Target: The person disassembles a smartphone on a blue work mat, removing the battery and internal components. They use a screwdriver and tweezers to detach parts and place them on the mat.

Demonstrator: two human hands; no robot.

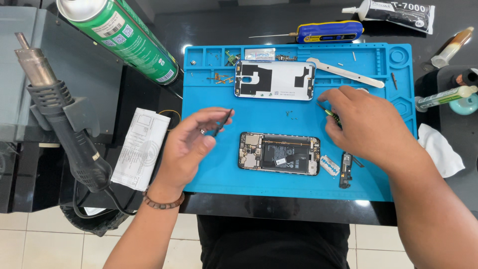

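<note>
An opened phone (279, 153) lies on the blue work mat (219, 169), its battery and boards exposed. Its white back cover (275, 80) rests inner side up farther back. My left hand (191, 144) hovers left of the phone and pinches thin black tweezers (223, 122), tips pointing up. My right hand (366, 124) is over the mat right of the phone, fingers curled on a small green-tipped tool (327, 112). A razor blade (329, 165) and a small black part (346, 169) lie beside the phone.
A hot air gun (59, 109) sits in its holder at left beside a green spray can (124, 35) and a paper slip (141, 147). A blue-yellow screwdriver (328, 31), glue tubes (393, 11), a white pry tool (346, 73) and a white cloth (440, 149) ring the mat.
</note>
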